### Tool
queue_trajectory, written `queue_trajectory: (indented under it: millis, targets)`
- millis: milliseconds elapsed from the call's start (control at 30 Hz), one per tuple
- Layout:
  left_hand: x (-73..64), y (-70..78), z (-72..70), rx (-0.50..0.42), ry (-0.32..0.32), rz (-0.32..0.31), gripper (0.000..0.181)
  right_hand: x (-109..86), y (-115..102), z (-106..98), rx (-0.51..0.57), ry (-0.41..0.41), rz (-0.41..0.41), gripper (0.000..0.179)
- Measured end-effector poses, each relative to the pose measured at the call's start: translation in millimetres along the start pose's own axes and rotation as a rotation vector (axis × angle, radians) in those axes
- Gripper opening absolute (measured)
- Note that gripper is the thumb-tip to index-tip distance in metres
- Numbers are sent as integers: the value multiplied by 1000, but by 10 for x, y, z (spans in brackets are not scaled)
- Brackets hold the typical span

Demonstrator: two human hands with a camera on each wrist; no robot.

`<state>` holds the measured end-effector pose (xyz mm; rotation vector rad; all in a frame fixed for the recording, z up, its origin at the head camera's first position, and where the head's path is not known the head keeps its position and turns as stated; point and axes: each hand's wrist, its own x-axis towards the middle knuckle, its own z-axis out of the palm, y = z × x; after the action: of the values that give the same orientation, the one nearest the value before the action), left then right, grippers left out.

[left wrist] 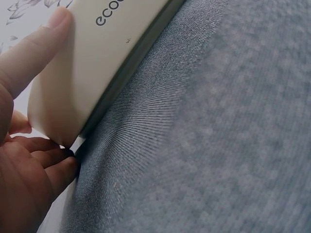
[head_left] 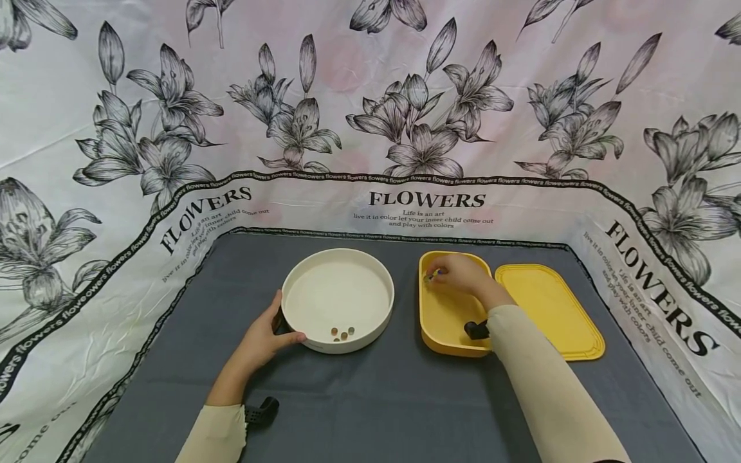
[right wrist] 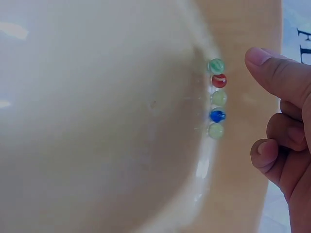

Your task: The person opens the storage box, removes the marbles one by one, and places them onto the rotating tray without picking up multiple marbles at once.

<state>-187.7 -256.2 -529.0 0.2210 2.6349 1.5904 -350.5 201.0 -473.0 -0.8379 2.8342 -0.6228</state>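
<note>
A round white dish (head_left: 338,276) stands left of the middle. Its left front rim is gripped by my left hand (head_left: 260,341), thumb along the top and other fingers curled at the bottom edge in the left wrist view. Several small brownish balls (head_left: 344,335) lie inside near the front wall. My right hand (head_left: 463,273) reaches into the far end of a yellow rectangular box (head_left: 454,348). In the right wrist view its fingers are loosely curled with no object between them, close beside a row of glass marbles (right wrist: 218,115): green, red, blue and pale.
A flat yellow lid (head_left: 547,312) lies right of the box, near its wall. Grey cloth (head_left: 370,405) covers the table. A white flower-printed sheet (head_left: 428,209) borders it at the back and both sides. Black wrist straps (head_left: 262,411) show at the sleeves.
</note>
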Motion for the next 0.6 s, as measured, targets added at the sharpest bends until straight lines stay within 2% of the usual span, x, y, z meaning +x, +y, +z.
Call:
queue_trajectory:
  millis: [100, 367, 600]
  targets:
    - [-1, 1, -4, -4, 1, 4, 126, -38, -67, -73, -22, -5, -23, 18]
    - [1, -17, -7, -1, -3, -4, 126, -190, -260, -249, -4, 15, 14, 20]
    - [1, -5, -15, 1, 2, 12, 126, -243, -442, -195, -26, 117, -95, 18]
